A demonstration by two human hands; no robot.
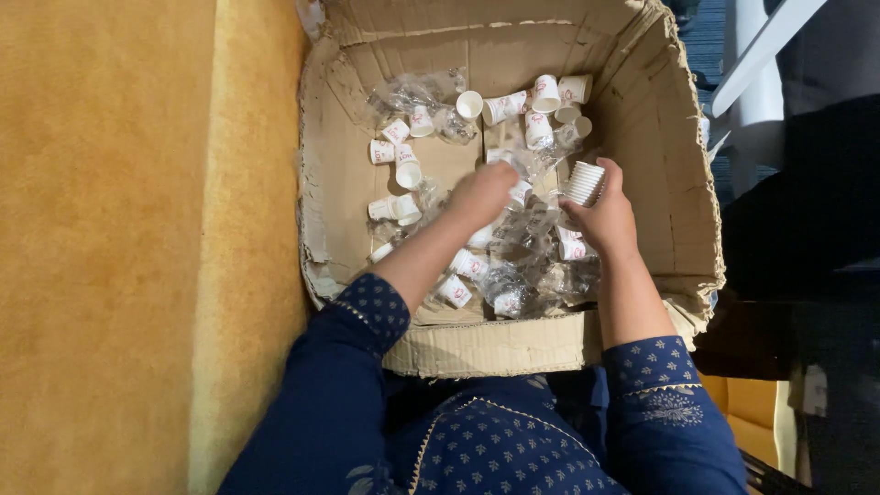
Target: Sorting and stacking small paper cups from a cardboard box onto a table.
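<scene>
I see a worn cardboard box [674, 165] open on top, so both hands can reach straight in. Across the box floor lie crumpled clear plastic wrappers [527, 261] and loose small white paper cups [408, 170] with red printing. Near the box's middle, my right hand [605, 215] is clamped around a nested stack of cups [584, 181], held sideways. My left hand [481, 194] presses down among the wrappers beside it; I cannot tell its grip.

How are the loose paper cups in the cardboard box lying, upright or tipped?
Mostly tipped. The loose paper cups lie scattered on their sides across the cardboard box floor among clear plastic wrap. Only the right hand holds a nested stack.
</scene>
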